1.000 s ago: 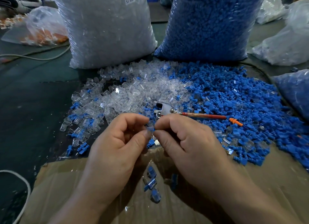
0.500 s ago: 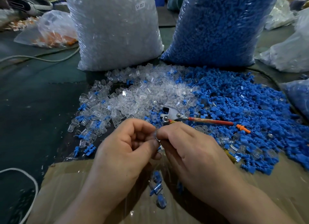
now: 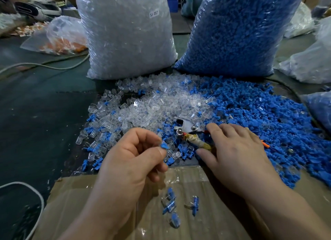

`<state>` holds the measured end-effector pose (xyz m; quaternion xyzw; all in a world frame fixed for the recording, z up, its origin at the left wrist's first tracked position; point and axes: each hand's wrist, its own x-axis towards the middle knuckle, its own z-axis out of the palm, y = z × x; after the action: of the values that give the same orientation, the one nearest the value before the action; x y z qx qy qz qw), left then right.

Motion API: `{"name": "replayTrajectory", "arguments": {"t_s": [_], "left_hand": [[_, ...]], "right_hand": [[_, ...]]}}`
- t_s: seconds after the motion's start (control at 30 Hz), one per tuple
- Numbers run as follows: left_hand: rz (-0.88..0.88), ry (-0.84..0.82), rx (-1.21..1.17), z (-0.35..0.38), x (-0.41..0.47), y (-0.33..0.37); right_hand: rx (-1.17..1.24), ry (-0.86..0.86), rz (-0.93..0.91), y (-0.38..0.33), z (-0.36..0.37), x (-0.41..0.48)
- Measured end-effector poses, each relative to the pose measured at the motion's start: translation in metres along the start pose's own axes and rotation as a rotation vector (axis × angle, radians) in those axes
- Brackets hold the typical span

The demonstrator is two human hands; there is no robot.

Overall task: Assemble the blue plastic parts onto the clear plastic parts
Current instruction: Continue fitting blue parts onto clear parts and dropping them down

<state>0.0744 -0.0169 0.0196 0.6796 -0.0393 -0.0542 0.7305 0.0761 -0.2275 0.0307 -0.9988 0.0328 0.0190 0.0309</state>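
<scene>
Blue plastic part (image 3: 164, 146), small and matte, is pinched between thumb and forefinger of the left hand (image 3: 130, 161), held up near the heaps, probably ready for a clear shell; the right hand (image 3: 238, 150) lies with straight, spread fingers over the pliers (image 3: 188, 130), gripping nothing that I can see; their near handle is wrapped in grubby tape. Glossy, hollow clear parts (image 3: 152, 110) heap at centre on the dark surface (image 3: 35, 114); ribbed blue parts (image 3: 259, 117) spread to the right, both within easy reach; finished pieces (image 3: 170, 204) lie on the near cardboard sheet (image 3: 107, 204), apart from the loose stock.
</scene>
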Motion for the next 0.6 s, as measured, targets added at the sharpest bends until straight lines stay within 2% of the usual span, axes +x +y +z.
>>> {"name": "replayTrajectory", "arguments": {"t_s": [0.13,0.4,0.6], "left_hand": [[-0.037,-0.019,-0.123,-0.001,0.002,0.000],[-0.102,0.027,-0.108,-0.003,0.006,-0.002],[-0.091,0.036,-0.058,-0.003,0.006,-0.004]], "right_hand": [[-0.027,-0.003,-0.030,0.002,-0.005,0.003],[0.012,-0.056,-0.124,0.015,-0.005,0.005],[0.037,0.084,-0.114,0.010,-0.005,0.008]]}}
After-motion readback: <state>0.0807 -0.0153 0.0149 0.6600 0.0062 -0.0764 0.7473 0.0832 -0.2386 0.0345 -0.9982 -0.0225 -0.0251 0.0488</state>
